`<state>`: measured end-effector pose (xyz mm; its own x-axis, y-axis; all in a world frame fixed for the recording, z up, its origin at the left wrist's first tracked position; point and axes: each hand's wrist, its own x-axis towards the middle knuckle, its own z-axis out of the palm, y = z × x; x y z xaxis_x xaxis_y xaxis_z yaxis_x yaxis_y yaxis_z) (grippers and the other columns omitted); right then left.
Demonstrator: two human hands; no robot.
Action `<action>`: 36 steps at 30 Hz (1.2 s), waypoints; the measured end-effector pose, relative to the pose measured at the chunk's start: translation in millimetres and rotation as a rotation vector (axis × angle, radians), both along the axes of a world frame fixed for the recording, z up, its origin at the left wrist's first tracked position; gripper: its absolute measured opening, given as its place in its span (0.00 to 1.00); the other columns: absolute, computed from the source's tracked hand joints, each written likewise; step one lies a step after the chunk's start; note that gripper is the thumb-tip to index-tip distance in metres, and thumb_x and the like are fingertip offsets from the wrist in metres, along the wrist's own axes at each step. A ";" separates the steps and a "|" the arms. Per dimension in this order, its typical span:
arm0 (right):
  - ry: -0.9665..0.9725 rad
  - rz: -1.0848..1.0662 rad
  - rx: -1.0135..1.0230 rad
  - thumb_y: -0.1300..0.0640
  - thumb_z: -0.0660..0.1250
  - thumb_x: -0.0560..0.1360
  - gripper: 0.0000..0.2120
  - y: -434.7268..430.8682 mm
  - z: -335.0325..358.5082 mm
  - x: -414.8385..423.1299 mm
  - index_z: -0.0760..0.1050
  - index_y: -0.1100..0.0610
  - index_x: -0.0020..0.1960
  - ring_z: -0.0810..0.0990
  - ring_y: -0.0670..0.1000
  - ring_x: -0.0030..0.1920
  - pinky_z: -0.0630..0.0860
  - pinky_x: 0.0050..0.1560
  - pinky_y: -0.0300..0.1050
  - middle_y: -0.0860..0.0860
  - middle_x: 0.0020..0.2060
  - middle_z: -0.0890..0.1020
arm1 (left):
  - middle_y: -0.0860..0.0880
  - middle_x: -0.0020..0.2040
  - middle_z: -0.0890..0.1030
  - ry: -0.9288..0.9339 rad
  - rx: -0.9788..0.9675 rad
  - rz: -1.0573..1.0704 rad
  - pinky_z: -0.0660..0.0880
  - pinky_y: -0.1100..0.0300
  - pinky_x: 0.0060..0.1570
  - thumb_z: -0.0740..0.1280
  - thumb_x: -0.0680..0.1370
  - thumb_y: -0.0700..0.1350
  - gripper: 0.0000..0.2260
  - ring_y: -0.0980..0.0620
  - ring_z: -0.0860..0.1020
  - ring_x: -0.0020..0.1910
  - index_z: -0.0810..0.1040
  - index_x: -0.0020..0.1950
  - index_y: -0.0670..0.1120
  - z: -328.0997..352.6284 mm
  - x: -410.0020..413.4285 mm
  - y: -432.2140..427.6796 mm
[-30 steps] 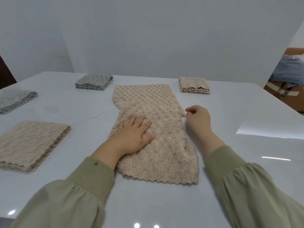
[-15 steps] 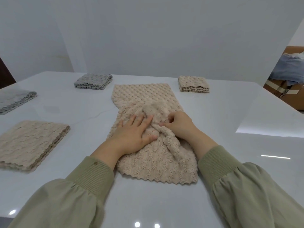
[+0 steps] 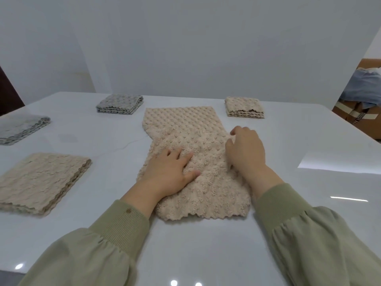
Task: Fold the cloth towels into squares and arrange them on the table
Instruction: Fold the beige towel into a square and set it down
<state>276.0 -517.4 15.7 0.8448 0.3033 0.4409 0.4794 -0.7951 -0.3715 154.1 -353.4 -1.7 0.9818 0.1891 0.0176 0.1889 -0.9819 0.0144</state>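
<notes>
Left hand [image 3: 171,172]: flat, palm down, fingers spread apart.
Right hand [image 3: 245,151]: arched, knuckles up, fingers bent downward.

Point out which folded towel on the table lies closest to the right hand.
The small beige folded cloth towel at the far right, just beyond the right hand; it is the only folded one on that side.

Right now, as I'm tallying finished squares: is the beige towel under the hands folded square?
Not yet: the beige towel lies as a long strip, left hand flat on it.
</notes>
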 end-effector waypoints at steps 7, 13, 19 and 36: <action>0.133 -0.042 -0.247 0.56 0.57 0.77 0.10 0.0 5.0 -31.4 0.69 0.60 0.55 0.73 0.57 0.54 0.67 0.43 0.48 0.56 0.53 0.72 | 0.51 0.65 0.71 -0.235 -0.050 -0.057 0.66 0.52 0.62 0.53 0.78 0.63 0.24 0.51 0.65 0.64 0.70 0.68 0.53 5.4 -2.2 -2.7; 0.427 -0.107 -0.315 0.44 0.57 0.78 0.18 -34.1 16.3 -26.0 0.67 0.56 0.36 0.74 0.55 0.43 0.69 0.40 0.45 0.53 0.43 0.78 | 0.56 0.65 0.71 -0.272 -0.273 -0.368 0.64 0.57 0.65 0.56 0.76 0.64 0.26 0.59 0.64 0.64 0.69 0.69 0.53 9.5 -21.3 -36.0; 0.573 0.094 -0.236 0.47 0.65 0.74 0.16 -52.1 25.4 -42.5 0.71 0.59 0.36 0.74 0.53 0.40 0.66 0.33 0.42 0.52 0.34 0.74 | 0.53 0.50 0.77 -0.372 -0.193 -0.604 0.69 0.60 0.52 0.67 0.67 0.65 0.23 0.55 0.71 0.51 0.81 0.51 0.49 2.4 -36.4 -61.5; 0.336 -0.212 -0.303 0.66 0.59 0.72 0.18 -75.2 31.9 -45.7 0.68 0.59 0.61 0.74 0.57 0.51 0.68 0.41 0.44 0.56 0.52 0.74 | 0.59 0.40 0.79 -0.527 -0.561 -0.355 0.70 0.72 0.43 0.63 0.76 0.47 0.09 0.61 0.76 0.42 0.82 0.45 0.47 11.6 -41.2 -66.8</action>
